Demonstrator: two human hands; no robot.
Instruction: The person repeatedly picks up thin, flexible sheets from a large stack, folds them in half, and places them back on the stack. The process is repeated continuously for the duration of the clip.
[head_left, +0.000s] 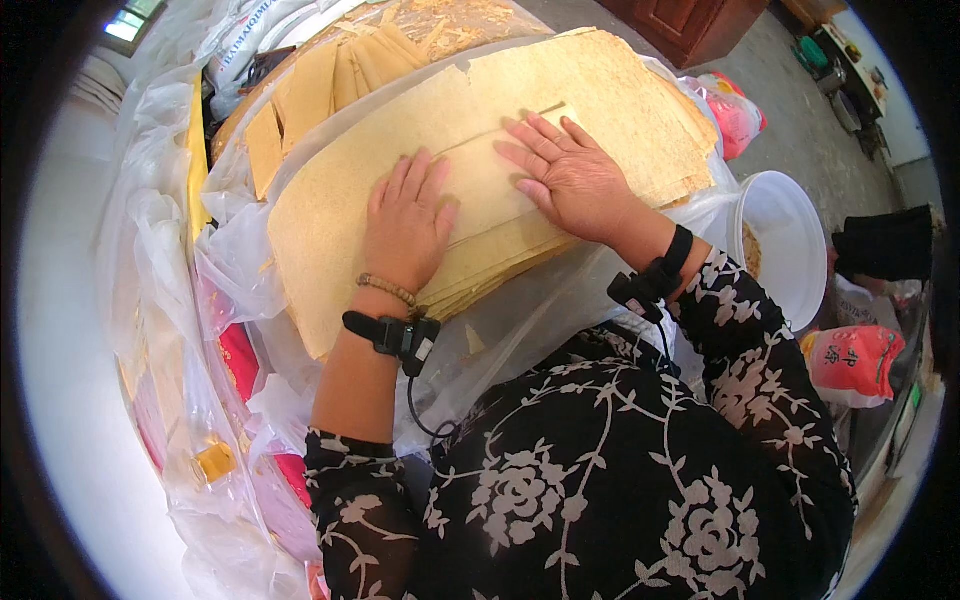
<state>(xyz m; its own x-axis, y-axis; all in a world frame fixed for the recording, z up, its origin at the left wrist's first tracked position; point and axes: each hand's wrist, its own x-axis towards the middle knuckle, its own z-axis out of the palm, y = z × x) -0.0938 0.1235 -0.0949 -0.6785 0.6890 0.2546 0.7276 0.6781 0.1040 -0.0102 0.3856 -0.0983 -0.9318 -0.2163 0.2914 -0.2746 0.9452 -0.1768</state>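
A broad stack of thin yellow sheets fills the middle of the view, lying on crinkled clear plastic that spreads out under it and hangs over the near edge, apparently to keep the sheets off whatever lies below. Behind the stack, a second heap of narrower folded strips sits on more plastic, set apart from the flat pile. On top of the stack lies a folded sheet, doubled over so its edges run slantwise across the pile; both hands press on it, which looks like a way to flatten the crease and stop the fold from springing back. To the right, just beside the stack, a white tub stands on the floor within easy reach, and a red-and-white bag lies near it. The left hand is spread flat, palm down, fingers together, gripping nothing, resting on the near-left part of the fold. The right hand is likewise flat and splayed, holding nothing, pressing the far-right part. Each wrist carries a black band with a small wired unit.
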